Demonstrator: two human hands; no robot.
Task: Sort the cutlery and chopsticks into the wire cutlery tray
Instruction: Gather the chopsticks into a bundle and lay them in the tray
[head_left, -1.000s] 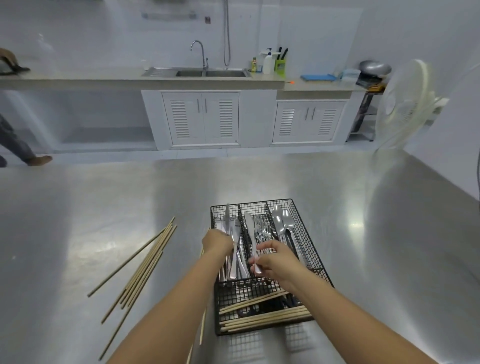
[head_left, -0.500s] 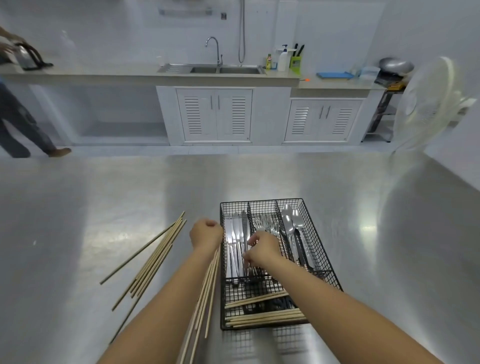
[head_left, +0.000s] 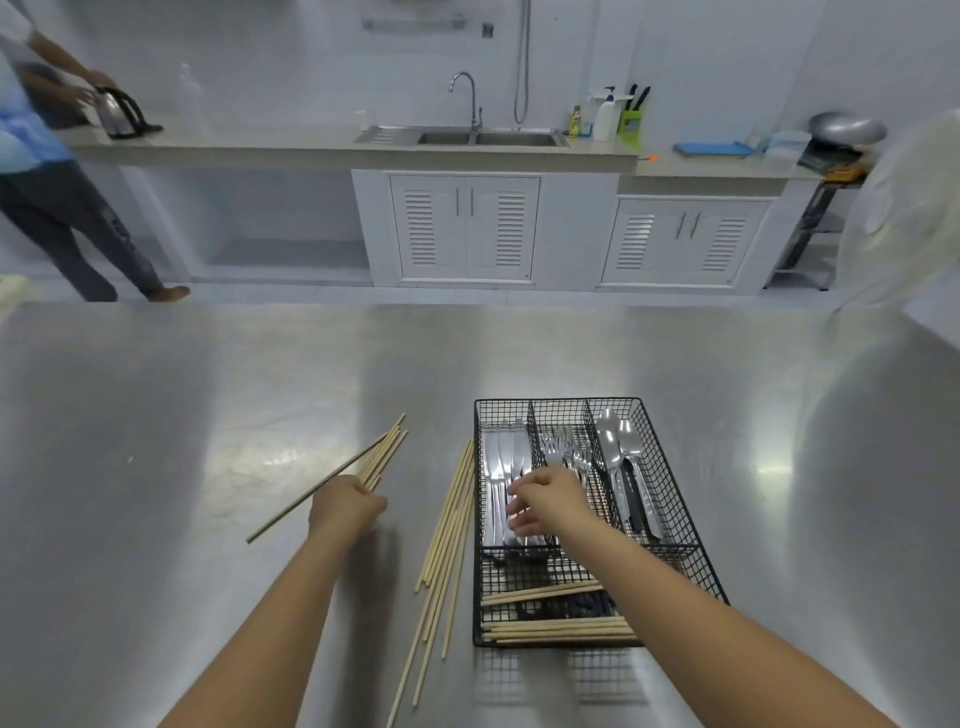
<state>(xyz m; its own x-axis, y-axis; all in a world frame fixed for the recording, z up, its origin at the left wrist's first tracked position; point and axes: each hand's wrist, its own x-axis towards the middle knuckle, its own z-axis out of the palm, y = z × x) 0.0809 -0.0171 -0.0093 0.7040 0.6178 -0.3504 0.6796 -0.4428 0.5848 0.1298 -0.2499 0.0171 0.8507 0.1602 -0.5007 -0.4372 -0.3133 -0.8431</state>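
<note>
The black wire cutlery tray (head_left: 670, 457) sits on the steel table. Its far compartments hold knives (head_left: 501, 467) on the left, forks (head_left: 563, 452) in the middle and spoons (head_left: 618, 452) on the right. Chopsticks (head_left: 556, 626) lie across its near compartment. My right hand (head_left: 545, 501) rests over the knife handles with its fingers curled; whether it grips one is unclear. My left hand (head_left: 343, 512) lies on a loose bundle of chopsticks (head_left: 384, 452) to the tray's left, fingers closing around them. Another loose group of chopsticks (head_left: 447, 540) lies beside the tray's left wall.
The steel table (head_left: 208, 415) stretches far to the left and right. Behind it runs a counter with a sink (head_left: 488, 137). A person (head_left: 47, 171) stands at the far left by a kettle (head_left: 119, 111). A white fan (head_left: 909, 208) stands at the right.
My left hand left the tray's edge and moved left onto the far bundle of chopsticks. My right hand shifted slightly over the knives. The view tilted up.
</note>
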